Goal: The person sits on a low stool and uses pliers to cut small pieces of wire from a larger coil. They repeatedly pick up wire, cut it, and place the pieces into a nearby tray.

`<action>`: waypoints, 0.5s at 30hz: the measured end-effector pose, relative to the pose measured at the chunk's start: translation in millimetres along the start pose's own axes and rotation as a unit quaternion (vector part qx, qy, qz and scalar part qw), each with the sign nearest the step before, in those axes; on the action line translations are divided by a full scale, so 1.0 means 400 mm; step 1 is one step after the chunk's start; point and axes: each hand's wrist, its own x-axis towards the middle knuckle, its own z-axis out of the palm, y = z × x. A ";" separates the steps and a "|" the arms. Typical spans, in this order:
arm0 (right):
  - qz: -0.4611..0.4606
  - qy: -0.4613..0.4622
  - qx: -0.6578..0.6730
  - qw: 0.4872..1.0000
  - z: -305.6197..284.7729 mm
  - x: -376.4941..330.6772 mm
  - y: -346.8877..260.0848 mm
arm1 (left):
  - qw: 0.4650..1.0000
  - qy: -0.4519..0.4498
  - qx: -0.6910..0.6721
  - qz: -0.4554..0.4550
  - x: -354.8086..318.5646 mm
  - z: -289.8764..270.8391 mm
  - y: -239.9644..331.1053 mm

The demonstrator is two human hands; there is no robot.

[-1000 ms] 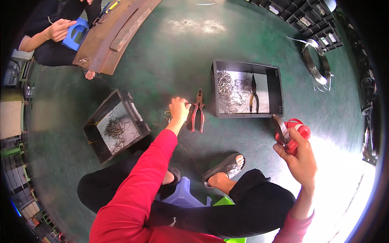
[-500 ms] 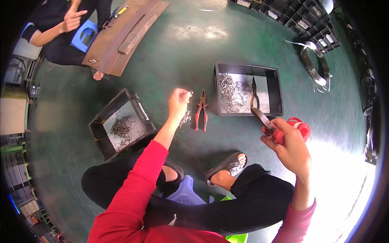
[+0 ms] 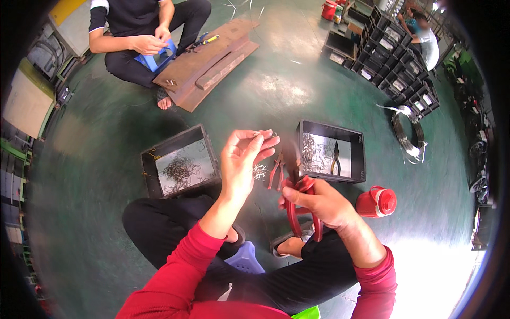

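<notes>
My left hand is pinched closed on a small piece of wire, held in front of me above the floor. My right hand grips red-handled pliers, whose dark head is smeared by motion and points up near my left fingertips. Whether the jaws touch the wire I cannot tell. Beneath my hands, a second pair of red-handled pliers lies on the floor beside a small heap of bent wire pieces. Black-and-yellow pliers rest among wire pieces in the right black bin.
A left black bin holds more wire pieces. A red jug stands right of my right hand. Farther off are a wire coil, stacked black crates, a rusty metal plate, and a seated co-worker.
My right hand has brought the pliers leftward, close to my left hand. The view has tilted up, showing more of the co-worker, whose hands now meet, and of the crates.
</notes>
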 end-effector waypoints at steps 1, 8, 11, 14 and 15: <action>0.023 0.000 -0.005 1.000 0.014 0.003 -0.003 | 1.000 -0.002 -0.009 0.014 -0.008 0.000 0.011; -0.004 -0.011 -0.030 0.999 0.055 0.022 -0.014 | 0.995 -0.019 -0.020 0.091 -0.030 -0.010 0.031; -0.011 -0.009 -0.033 0.999 0.054 0.026 -0.013 | 0.994 -0.020 -0.018 0.108 -0.030 -0.008 0.028; -0.008 -0.010 -0.041 0.999 0.056 0.028 -0.021 | 0.993 -0.020 -0.007 0.119 -0.029 -0.015 0.030; -0.004 -0.009 -0.042 0.999 0.057 0.028 -0.023 | 0.992 -0.021 0.002 0.120 -0.028 -0.018 0.029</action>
